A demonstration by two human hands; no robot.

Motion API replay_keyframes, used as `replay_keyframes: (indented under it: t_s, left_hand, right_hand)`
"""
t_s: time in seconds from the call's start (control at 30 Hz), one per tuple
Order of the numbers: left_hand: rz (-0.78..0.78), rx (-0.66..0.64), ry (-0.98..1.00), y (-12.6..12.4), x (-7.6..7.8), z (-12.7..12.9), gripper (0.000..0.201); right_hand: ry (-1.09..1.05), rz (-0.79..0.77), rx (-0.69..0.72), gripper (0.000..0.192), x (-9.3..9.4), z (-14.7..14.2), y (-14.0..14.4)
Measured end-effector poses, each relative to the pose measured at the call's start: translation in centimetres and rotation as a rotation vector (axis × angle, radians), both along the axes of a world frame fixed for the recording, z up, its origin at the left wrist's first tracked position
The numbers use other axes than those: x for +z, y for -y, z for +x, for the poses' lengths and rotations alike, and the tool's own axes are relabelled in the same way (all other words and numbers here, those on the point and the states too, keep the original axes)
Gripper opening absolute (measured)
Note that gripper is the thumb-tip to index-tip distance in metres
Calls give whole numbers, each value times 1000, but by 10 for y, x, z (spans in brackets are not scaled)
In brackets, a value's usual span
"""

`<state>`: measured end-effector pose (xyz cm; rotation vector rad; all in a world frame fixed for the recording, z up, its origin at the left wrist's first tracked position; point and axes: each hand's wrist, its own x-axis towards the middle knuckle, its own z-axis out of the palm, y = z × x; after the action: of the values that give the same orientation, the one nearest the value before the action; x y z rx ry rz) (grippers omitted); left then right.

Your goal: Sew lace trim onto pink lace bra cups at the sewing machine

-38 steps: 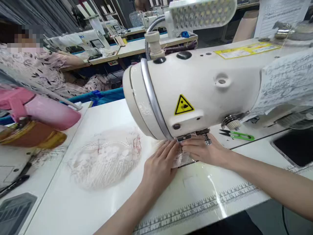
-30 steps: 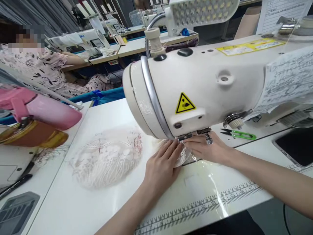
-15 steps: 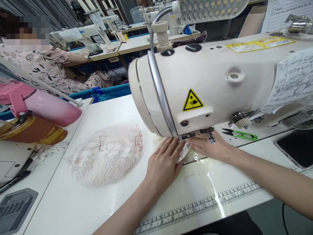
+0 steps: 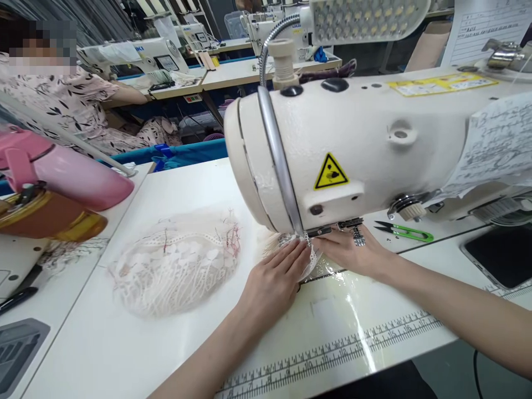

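Under the head of a white sewing machine point(image 4: 366, 133) lies a piece of white lace point(image 4: 311, 267) with small holes along it. My left hand point(image 4: 270, 277) rests flat on the lace, its fingers stretched out and close together. From the other side my right hand point(image 4: 357, 249) reaches in beside the lace with fingers extended; the fingertips are partly hidden behind the machine head. The needle area is mostly covered too. A rounded heap of white lace point(image 4: 178, 271) with loose red threads sits on the table left of my left hand.
Green thread snips point(image 4: 409, 231) and a black phone point(image 4: 499, 255) lie to the right. A printed ruler point(image 4: 328, 357) runs along the front edge. A pink bottle point(image 4: 78, 172) and an amber container point(image 4: 54, 216) stand left. Another person point(image 4: 62, 111) sits beyond, near other sewing machines.
My left hand has shifted slightly left and down, its fingers drawn closer together, and more lace shows beside them. My right hand stays near the needle area. The camera view has shifted slightly.
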<state>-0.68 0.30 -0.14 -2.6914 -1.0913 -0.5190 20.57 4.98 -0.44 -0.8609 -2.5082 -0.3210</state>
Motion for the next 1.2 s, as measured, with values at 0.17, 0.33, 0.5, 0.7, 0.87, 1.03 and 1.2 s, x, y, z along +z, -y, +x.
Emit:
replay_keyframes:
  t_s: [0.17, 0.33, 0.5, 0.7, 0.87, 1.03, 1.2]
  left_hand:
    - [-29, 20, 27, -3, 4, -4, 48]
    - [-37, 31, 31, -5, 3, -5, 46]
    - [-47, 43, 30, -5, 3, -5, 43]
    - [-46, 53, 27, -4, 4, -4, 42]
    - [-35, 80, 15, -3, 4, -1, 40]
    - [-15, 113, 14, -1, 3, 3, 42]
    - [20, 134, 42, -1, 3, 8, 39]
  right_hand:
    - [65, 43, 44, 22, -4, -4, 3]
    - [3, -87, 144, 22, -5, -8, 2]
    - [-57, -123, 213, 25, -10, -8, 2]
    - [-70, -126, 211, 24, -10, -8, 4]
    - [-72, -137, 202, 23, -8, -8, 4]
    - [-69, -131, 164, 21, -7, -8, 4]
    - [-31, -50, 126, 20, -5, -7, 4]
